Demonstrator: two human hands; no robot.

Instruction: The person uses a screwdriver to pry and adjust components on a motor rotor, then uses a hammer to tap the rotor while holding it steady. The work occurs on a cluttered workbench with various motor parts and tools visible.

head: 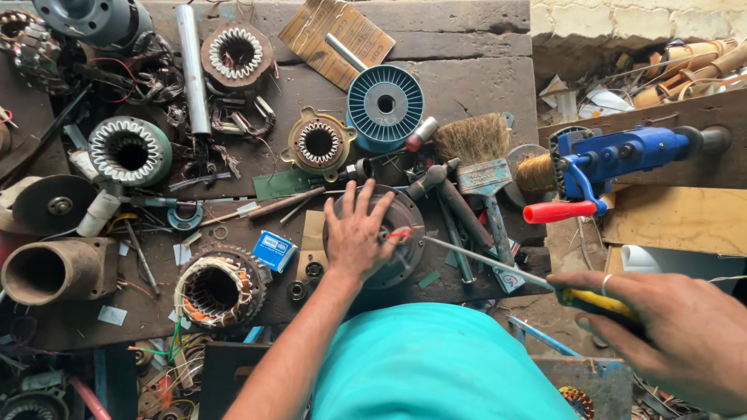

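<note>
My left hand [356, 233] lies spread flat on the round motor housing [387, 233]; my right hand [669, 330] grips a screwdriver [498, 268] probing inside it.

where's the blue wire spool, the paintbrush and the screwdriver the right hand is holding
blue wire spool [385, 105], head view, on its ribbed round top face
paintbrush [472, 140], head view, on the tan bristles
screwdriver [486, 263], head view, on the bare metal shaft
right hand [669, 330], head view, on the back of the hand

The bench [467, 85] is crowded around the round motor housing [405, 214]: a brush [478, 155] and tools lie right, a wound stator [219, 286] left. Bare wood shows only at the far edge.
</note>
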